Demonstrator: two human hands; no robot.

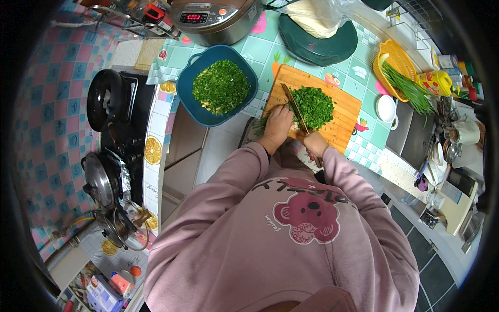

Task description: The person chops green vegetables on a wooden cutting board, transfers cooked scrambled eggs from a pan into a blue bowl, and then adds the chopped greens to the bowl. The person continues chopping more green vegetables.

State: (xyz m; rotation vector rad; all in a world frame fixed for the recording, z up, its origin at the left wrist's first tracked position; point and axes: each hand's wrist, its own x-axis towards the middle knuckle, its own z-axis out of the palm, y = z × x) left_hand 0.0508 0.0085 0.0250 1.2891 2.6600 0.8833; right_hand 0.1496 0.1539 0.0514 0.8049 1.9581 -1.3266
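My right hand point(315, 144) is wrapped round the handle of a kitchen knife point(292, 100), whose blade slants away to the far left across a wooden cutting board point(349, 115). Left of the blade, my left hand point(279, 124) is closed over a bunch of green stalks point(259, 126), its fingers bent close to the knife. Finely chopped greens point(314, 107) lie heaped on the board just right of the blade. To the left stands a blue basin point(186, 106) holding more chopped greens point(222, 86). My left fingers mostly hide what lies under them.
Behind the board are a dark green tray point(296, 44) with a bagged pale lump point(314, 20) and a rice cooker point(215, 26). On the right, a yellow basket point(397, 49) holds long green stalks point(408, 86), near a white bowl point(385, 108). Pans point(104, 99) sit on the stove at left.
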